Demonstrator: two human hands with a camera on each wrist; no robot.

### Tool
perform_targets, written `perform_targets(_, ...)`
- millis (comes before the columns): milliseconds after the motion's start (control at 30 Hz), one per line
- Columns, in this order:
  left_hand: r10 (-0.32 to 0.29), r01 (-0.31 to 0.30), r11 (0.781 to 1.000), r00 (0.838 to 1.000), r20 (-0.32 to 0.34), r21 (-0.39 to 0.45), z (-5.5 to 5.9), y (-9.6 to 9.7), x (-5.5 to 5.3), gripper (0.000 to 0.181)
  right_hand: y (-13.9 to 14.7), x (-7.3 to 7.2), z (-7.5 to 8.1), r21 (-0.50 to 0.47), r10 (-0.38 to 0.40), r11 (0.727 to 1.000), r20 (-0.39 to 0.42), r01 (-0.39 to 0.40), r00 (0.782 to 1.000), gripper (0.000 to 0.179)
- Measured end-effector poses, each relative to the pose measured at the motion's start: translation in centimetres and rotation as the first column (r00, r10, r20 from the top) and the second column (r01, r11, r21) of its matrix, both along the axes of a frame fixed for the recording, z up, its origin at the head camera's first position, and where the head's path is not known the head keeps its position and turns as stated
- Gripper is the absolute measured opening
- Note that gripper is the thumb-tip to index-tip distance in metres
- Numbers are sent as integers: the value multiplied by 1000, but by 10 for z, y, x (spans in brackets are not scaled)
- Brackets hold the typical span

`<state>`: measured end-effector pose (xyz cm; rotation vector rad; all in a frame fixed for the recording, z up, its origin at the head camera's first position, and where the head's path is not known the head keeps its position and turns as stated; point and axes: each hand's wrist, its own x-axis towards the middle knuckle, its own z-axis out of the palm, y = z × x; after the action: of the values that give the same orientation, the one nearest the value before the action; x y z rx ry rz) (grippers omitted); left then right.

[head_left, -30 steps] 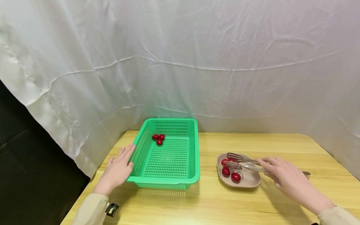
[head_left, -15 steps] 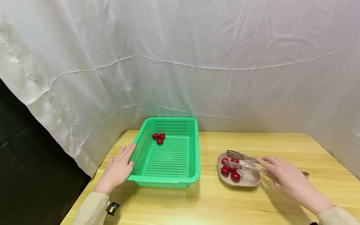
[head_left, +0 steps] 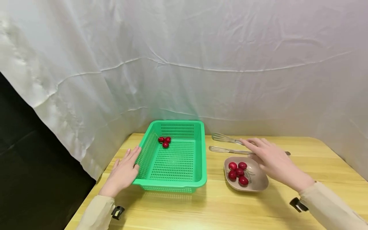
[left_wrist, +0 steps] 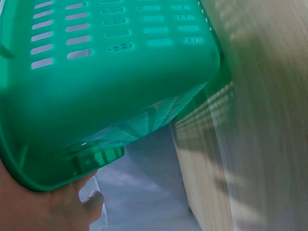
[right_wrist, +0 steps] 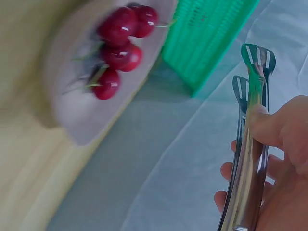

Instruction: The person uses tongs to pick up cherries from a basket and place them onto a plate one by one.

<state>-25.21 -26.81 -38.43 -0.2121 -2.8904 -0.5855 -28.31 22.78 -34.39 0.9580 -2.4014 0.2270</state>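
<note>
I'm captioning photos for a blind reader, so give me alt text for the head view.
A person's right grip holds open tongs near a plate of five cherries. The left grip touches a basket holding three more cherries. Plate and basket stand on a table.

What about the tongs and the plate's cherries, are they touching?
Apart: the right wrist view shows a plain gap, with cloth visible between the tongs and the cherries on the plate.
</note>
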Motion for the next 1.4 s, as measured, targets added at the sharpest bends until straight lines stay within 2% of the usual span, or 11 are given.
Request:
perform_targets(133,2,-2,1000,1000,1,1,-1,2,1,63,-16,-8,9,34,2,999,0,-2,1000,70)
perform_targets(300,8,-8,1000,1000,1,-1,-1,2,3,63,-33,-18,13,70,12,998,-2,-12,1000,68)
perform_targets(600,11,-11,1000,1000,-2,-1,-1,0,1,63,-71,-48,20,102,26,994,67,-32,997,62)
perform_targets(967,9,-9,1000,1000,-4,-2,-2,0,-1,63,-116,-80,26,175,17,984,82,-31,996,56)
perform_targets(1400,3,-3,1000,1000,-12,0,0,0,1,62,-164,-97,36,297,8,953,160,-55,987,49)
